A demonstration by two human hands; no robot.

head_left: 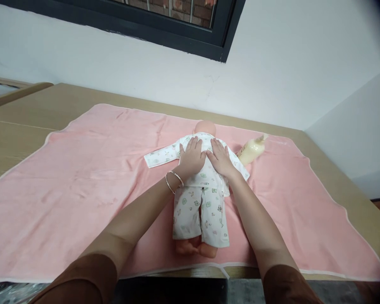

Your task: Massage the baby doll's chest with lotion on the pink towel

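A baby doll [205, 181] in white printed pyjamas lies on a pink blanket [91, 181], its bald head [205, 127] toward the wall and its bare feet toward me. It seems to lie face down; no face shows. Flat on the left of its upper torso rests my left hand [192, 157], fingers spread, a thin bangle on the wrist. My right hand [221, 158] lies just as flat on the right side, the thumbs nearly touching. Neither hand grips anything. Close to the doll's right-hand sleeve lies a pale yellow bottle [252, 150], tilted on the blanket.
The blanket covers most of a wooden table [72, 95] set against a white wall [272, 63]. A dark window frame [221, 52] sits above. At the front edge a black object [171, 291] and some clear plastic [15, 291] show below the table.
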